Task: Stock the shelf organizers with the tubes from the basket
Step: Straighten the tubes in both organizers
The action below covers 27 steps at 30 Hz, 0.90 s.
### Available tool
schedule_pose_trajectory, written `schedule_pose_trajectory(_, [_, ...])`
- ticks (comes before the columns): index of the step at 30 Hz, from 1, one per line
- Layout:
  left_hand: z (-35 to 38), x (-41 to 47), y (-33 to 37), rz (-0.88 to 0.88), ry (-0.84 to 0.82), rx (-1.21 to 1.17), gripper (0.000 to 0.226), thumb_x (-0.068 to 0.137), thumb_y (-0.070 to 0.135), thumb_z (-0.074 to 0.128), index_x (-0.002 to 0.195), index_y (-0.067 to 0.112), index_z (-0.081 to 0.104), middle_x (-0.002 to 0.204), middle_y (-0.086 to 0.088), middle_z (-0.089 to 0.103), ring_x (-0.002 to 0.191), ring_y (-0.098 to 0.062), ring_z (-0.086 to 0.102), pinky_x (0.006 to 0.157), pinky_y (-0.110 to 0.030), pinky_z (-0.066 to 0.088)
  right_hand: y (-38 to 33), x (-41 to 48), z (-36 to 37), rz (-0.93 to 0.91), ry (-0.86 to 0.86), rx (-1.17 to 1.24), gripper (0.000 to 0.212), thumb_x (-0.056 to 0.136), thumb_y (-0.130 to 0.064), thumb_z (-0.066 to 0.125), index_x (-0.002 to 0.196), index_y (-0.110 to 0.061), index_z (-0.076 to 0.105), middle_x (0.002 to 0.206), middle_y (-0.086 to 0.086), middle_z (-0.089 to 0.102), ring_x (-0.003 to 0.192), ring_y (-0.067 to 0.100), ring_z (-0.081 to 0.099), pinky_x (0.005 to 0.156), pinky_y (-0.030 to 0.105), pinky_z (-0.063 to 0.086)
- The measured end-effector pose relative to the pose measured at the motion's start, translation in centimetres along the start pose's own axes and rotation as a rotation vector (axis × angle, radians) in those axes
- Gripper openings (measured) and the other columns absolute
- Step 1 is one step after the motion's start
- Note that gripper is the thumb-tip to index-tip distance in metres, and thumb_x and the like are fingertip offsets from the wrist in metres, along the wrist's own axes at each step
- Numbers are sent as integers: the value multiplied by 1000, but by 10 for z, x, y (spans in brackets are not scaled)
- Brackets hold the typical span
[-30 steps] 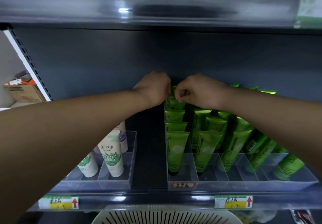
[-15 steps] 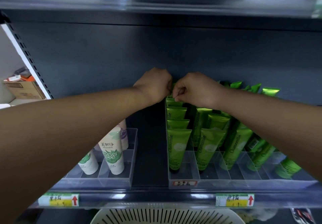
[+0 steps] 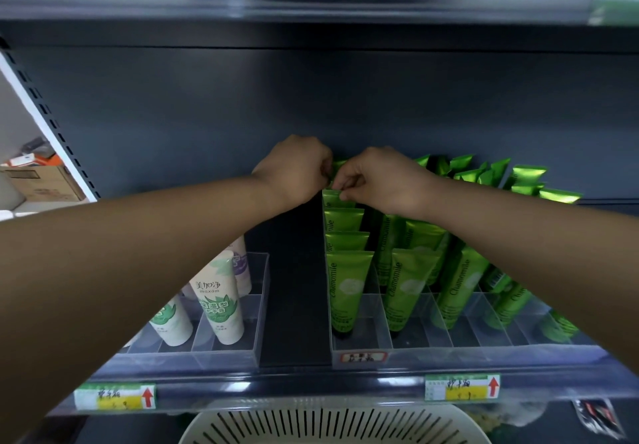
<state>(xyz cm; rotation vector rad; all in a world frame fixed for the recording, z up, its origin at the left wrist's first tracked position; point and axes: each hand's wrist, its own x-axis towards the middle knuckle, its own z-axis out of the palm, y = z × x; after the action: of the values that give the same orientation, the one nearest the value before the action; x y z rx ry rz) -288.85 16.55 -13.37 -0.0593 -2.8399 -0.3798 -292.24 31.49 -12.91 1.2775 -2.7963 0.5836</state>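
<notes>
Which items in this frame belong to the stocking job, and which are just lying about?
Job: green tubes, clear organizer, slotted basket, left hand and right hand pinching the rearmost tube.
Lying about: cardboard box, price labels.

Both bare forearms reach forward and converge toward the middle, wrists nearly level with each other. The left hand [image 3: 299, 170] is curled into a loose fist, knuckles up, its fingertips hidden on the far side. The right hand [image 3: 378, 179] sits just beside it, back of the hand upward, thumb and forefinger pinched together at its left edge. The two hands almost touch; what each grip encloses cannot be told.
</notes>
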Motion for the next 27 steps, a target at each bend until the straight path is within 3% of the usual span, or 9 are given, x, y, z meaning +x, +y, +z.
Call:
schedule_pose_trajectory(4, [-1, 0, -2, -8, -7, -6, 17, 85, 10, 58, 98, 14, 70, 96, -9, 70, 93, -24, 65, 78, -27, 48, -1, -1, -2, 9, 2, 30, 20, 83, -9, 68, 102, -14, 73, 84, -7, 62, 80, 2, 55, 56, -4, 32])
schedule_pose_trajectory(9, [-2, 0, -3, -9, -12, 4, 17, 85, 11, 59, 99, 14, 70, 98, -10, 70, 95, -25, 65, 82, -29, 50, -1, -1, 0, 27, 5, 58, 20, 83, -9, 68, 102, -15, 73, 82, -7, 62, 68, -3, 52, 55, -5, 33])
schedule_pose_trajectory(13, [-4, 0, -6, -8, 7, 36, 23, 84, 10, 59, 104, 15, 70, 106, -8, 70, 101, -25, 63, 86, -29, 49, 0, 0, -3, 23, 20, 111, 19, 82, -11, 69, 101, -14, 73, 87, -4, 67, 72, -1, 56, 62, 0, 38])
schedule_pose_trajectory(20, [-2, 4, -17, -35, -2, 27, 25, 87, 5, 54, 106, 12, 69, 107, -10, 70, 100, -26, 64, 89, -31, 50, 14, 6, -22, 45, 123, 122, 15, 82, -8, 69, 97, -11, 72, 81, -4, 63, 65, -6, 52, 60, -1, 39])
schedule_pose_trajectory(23, [0, 10, -17, -32, 19, 29, 26, 84, 5, 56, 107, 11, 67, 106, -9, 69, 101, -25, 63, 88, -32, 49, 20, 11, -26, 65, 153, 53, 19, 82, -4, 67, 99, -11, 71, 88, -2, 67, 73, 2, 57, 61, -2, 37])
schedule_pose_trajectory(27, [1, 21, -15, -52, 21, -4, 36, 83, 9, 63, 118, 10, 60, 115, -11, 65, 106, -26, 61, 92, -33, 48, 25, 18, -28, 78, 111, -50, 27, 82, -9, 69, 109, -14, 68, 106, 1, 68, 94, 10, 60, 71, 9, 37])
